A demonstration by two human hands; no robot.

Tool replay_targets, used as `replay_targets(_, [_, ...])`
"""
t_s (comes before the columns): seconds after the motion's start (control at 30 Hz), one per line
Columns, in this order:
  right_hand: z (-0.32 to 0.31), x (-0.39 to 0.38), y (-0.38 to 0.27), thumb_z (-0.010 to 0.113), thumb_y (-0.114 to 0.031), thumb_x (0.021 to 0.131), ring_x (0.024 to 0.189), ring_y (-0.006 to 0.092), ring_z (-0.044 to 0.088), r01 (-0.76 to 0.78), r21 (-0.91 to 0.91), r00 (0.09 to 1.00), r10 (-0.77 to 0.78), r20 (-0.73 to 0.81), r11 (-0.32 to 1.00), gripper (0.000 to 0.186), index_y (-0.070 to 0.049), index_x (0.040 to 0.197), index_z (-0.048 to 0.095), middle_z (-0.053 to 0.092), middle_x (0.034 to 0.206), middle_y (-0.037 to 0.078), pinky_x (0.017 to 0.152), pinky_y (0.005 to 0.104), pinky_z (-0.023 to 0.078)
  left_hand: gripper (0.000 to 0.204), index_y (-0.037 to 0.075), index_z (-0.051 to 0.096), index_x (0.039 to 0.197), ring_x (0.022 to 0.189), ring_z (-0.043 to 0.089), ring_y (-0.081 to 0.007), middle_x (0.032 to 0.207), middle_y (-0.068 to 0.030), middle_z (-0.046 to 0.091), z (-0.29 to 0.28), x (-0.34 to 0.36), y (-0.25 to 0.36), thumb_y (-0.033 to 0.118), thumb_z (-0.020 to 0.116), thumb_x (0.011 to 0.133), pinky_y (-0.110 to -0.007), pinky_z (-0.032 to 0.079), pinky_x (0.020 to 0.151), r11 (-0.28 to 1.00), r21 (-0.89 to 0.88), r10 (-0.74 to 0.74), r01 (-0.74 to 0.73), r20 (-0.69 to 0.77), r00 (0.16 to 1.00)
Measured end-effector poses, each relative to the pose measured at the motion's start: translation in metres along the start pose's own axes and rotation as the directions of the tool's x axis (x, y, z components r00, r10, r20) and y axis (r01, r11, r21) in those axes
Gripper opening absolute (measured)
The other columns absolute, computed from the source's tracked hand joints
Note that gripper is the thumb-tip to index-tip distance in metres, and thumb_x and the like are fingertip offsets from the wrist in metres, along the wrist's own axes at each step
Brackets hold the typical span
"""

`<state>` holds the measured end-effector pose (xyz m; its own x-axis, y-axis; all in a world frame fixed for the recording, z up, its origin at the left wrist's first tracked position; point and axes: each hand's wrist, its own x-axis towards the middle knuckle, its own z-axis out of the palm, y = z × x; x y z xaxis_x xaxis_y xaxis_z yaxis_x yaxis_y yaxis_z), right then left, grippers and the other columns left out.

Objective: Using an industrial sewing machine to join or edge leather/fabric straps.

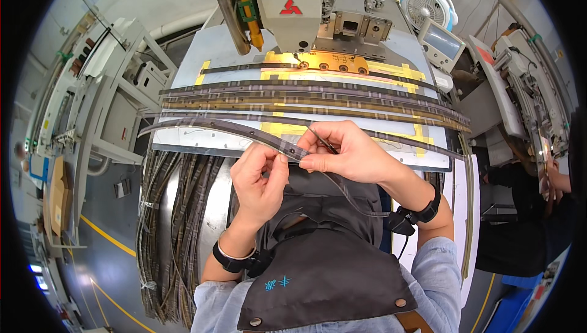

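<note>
My left hand [260, 177] is closed, thumb and fingertips pinching the edge of a long, narrow grey-brown fabric strap [238, 129]. Close beside it, my right hand [351, 152] grips the same strap between thumb and fingers. A slim dark piece [323, 138], perhaps a thin tool or a strap end, shows at the right fingers; its kind is unclear. Small dark holes or studs dot the strap. Leftward it runs out past the table edge, and its other end hangs down below my right wrist. My fingers hide part of the held stretch.
Several similar straps [306, 102] lie across the white table [183, 140]. Behind them stands a sewing machine head [288, 6] over a yellow plate [333, 62]. A thick bundle of straps [174, 235] hangs at the left. A control screen [441, 42] and fan [427, 9] stand back right; another person [520, 223] is far right.
</note>
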<state>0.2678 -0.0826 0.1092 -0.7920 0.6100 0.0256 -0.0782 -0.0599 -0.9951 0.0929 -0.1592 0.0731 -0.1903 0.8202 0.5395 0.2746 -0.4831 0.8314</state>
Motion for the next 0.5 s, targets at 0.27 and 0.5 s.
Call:
replay_targets(0.27, [0.0052,-0.0017,0.0055,0.069,-0.006,0.084,0.073,0.0044,0.054,0.045,-0.153,0.994,-0.059,-0.087,0.987,0.017,0.003,0.095,0.059,0.060,0.080,0.000,0.066,0.0205,0.045,0.007,-0.002,0.054,0.078,0.050,0.050,-0.0106,0.065,-0.0056,0.052,0.0057,0.0060,-0.0035,-0.007,0.059,0.080,-0.024,0.038,0.045,0.906,0.333,0.278,-0.261,-0.002,0.961])
replay_targets(0.5, [0.0015,0.0035,0.0044,0.069,-0.010,0.085,0.067,0.0039,0.053,0.031,0.065,0.998,-0.028,-0.059,0.997,0.017,-0.002,0.098,0.061,0.061,0.078,0.000,0.059,0.0186,0.042,0.002,-0.003,0.058,0.086,0.058,0.053,-0.0100,0.081,-0.0081,0.055,-0.0009,0.0031,-0.0045,-0.005,0.057,0.086,-0.021,0.043,0.050,0.985,-0.162,0.057,-0.059,-0.015,0.998])
